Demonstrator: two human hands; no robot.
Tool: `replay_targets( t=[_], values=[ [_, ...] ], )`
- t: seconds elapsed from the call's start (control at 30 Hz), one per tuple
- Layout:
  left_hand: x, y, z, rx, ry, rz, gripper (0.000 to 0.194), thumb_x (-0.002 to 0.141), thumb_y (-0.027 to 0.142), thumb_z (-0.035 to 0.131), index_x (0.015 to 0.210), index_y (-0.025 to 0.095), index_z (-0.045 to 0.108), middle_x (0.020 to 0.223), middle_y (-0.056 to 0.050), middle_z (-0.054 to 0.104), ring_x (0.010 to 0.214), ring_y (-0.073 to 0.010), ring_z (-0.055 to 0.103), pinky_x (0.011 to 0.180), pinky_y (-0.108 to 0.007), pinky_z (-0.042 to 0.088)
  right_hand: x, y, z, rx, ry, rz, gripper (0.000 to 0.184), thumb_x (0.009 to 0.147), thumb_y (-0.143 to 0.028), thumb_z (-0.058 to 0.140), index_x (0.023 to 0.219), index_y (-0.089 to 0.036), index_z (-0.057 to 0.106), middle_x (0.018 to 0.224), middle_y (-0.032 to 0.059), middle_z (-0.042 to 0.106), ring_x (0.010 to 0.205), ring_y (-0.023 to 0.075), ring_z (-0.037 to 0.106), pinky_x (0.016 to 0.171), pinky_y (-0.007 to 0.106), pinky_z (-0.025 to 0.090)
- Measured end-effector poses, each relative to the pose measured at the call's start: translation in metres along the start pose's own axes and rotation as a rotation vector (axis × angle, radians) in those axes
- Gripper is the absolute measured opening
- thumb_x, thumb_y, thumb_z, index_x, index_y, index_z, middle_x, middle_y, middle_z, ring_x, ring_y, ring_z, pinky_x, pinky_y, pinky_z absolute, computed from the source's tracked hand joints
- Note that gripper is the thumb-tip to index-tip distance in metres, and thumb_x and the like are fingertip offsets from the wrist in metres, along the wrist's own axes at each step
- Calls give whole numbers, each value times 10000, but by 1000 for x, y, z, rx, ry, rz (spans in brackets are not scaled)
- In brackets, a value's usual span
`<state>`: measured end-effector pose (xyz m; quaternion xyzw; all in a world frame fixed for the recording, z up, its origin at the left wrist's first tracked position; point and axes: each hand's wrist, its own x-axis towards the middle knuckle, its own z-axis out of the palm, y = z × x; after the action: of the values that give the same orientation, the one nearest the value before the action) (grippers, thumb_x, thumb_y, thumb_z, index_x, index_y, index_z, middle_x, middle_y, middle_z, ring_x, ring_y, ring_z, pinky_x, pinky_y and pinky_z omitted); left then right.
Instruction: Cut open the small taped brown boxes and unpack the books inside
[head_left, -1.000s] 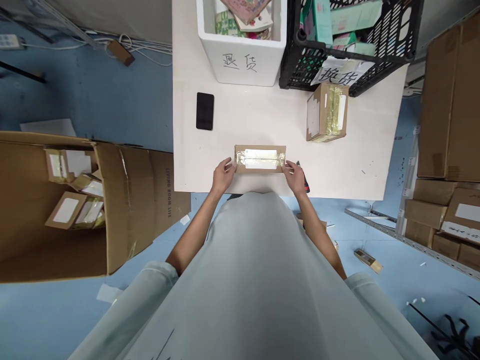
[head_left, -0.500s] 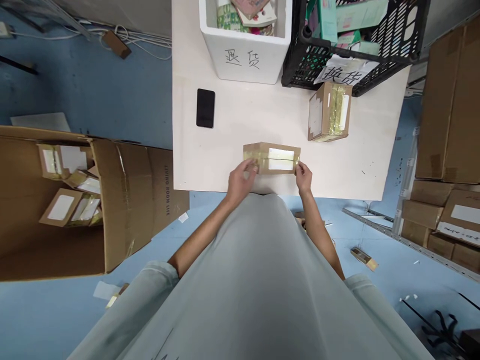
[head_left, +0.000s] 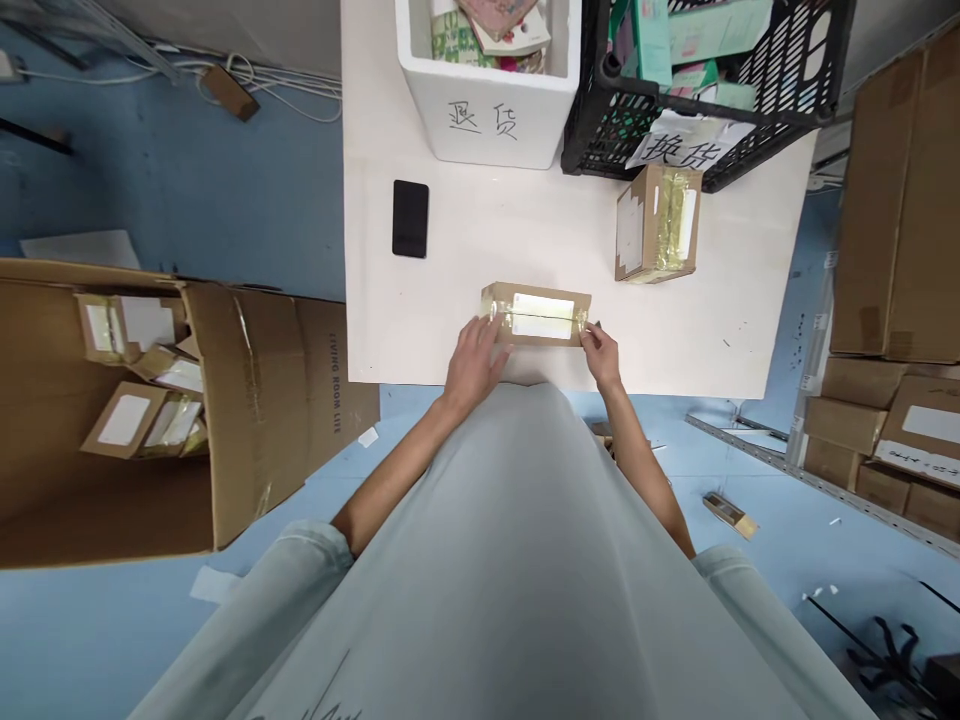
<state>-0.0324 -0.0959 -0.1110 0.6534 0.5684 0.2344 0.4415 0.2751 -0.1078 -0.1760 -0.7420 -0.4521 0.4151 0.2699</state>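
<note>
A small taped cardboard box [head_left: 499, 298] with a white label lies near the front edge of the white table. My left hand [head_left: 472, 365] grips its left end, fingers over the near side and the thumb low against it. At the opposite end, my right hand [head_left: 602, 357] is pinched closed beside the box's corner. A tiny dark tip shows at those fingers, too small to name. Farther back on the right stands another taped box [head_left: 675, 225], which neither hand touches.
A phone [head_left: 410, 218] lies at the table's left. Behind are a white bin [head_left: 487, 115] and a black crate [head_left: 611, 120], both filled. A large open carton [head_left: 277, 390] with parcels stands at left; stacked boxes [head_left: 885, 200] line the right.
The box has shifted slightly left, with both hands moving along. My left fingers have stretched further over its left end. A small dark tip now shows at my right fingers.
</note>
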Motion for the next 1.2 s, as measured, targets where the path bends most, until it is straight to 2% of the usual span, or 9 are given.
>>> replay_targets(
  t=[0.1, 0.23, 0.4, 0.57, 0.63, 0.73, 0.9, 1.03, 1.2],
  values=[
    [-1, -29, -7, 7, 21, -65, 726, 1100, 662, 552, 1646, 184, 582, 1632, -214, 599, 1677, -427, 374, 1425, -628, 260, -6, -22, 13, -32, 5, 22, 612, 1036, -661, 597, 1373, -197, 811, 1341, 182, 809, 1171, 357, 774, 1129, 568, 604],
    [-4, -55, -19, 20, 76, -132, 695, 1107, 668, 524, 1621, 209, 613, 1656, -215, 557, 1633, -404, 429, 1404, -591, 312, -24, -64, 24, -130, 8, -118, 553, 1105, -639, 551, 1359, -236, 831, 1260, 172, 775, 1171, 366, 734, 1115, 559, 600],
    [-4, -77, -40, 49, 192, -236, 672, 1129, 676, 436, 1538, 204, 685, 1604, -208, 597, 1585, -373, 492, 1404, -549, 315, -44, -113, 53, -206, -91, -328, 522, 1157, -603, 509, 1461, -275, 776, 1259, 154, 725, 1253, 371, 672, 1139, 539, 585],
    [3, -86, -52, 87, 203, -269, 698, 1126, 699, 368, 1395, 180, 751, 1557, -214, 654, 1548, -371, 538, 1358, -532, 384, -39, -131, 77, -195, -98, -420, 539, 1164, -644, 487, 1450, -283, 766, 1234, 148, 746, 1257, 363, 674, 1125, 525, 601],
    [7, -82, -55, 98, 225, -285, 678, 1121, 698, 379, 1304, 179, 776, 1533, -223, 681, 1519, -385, 567, 1334, -535, 407, -34, -129, 74, -182, -103, -392, 541, 1147, -667, 523, 1398, -263, 781, 1240, 151, 757, 1260, 367, 682, 1125, 532, 600],
    [16, -72, -54, 95, 234, -329, 539, 1113, 630, 453, 1159, 211, 789, 1325, -187, 797, 1315, -367, 706, 1230, -513, 494, -22, -116, 56, -175, -91, -299, 495, 1118, -662, 593, 1283, -242, 795, 1215, 139, 780, 1207, 346, 719, 1102, 508, 601],
    [29, -47, -36, 68, 215, -401, 148, 997, 385, 707, 1047, 251, 740, 1087, -63, 861, 1067, -274, 800, 1062, -396, 578, 3, -68, 20, -171, -26, -159, 503, 1097, -671, 584, 1117, -206, 776, 1137, 142, 822, 1026, 293, 777, 964, 438, 633],
    [23, -33, -17, 30, 220, -450, 150, 958, 316, 778, 1062, 244, 698, 1064, -53, 868, 1022, -250, 818, 1004, -364, 608, 7, -31, 4, -102, -52, -36, 516, 1074, -698, 585, 1004, -215, 753, 1076, 141, 849, 955, 283, 794, 916, 443, 654],
    [6, -37, -13, -34, 188, -499, 170, 911, 317, 801, 1050, 231, 752, 1046, -61, 878, 1045, -266, 834, 1032, -386, 635, -16, -10, 1, -92, -85, -17, 419, 1055, -622, 640, 1025, -223, 764, 1076, 137, 854, 935, 282, 801, 879, 429, 661]
  ],
)
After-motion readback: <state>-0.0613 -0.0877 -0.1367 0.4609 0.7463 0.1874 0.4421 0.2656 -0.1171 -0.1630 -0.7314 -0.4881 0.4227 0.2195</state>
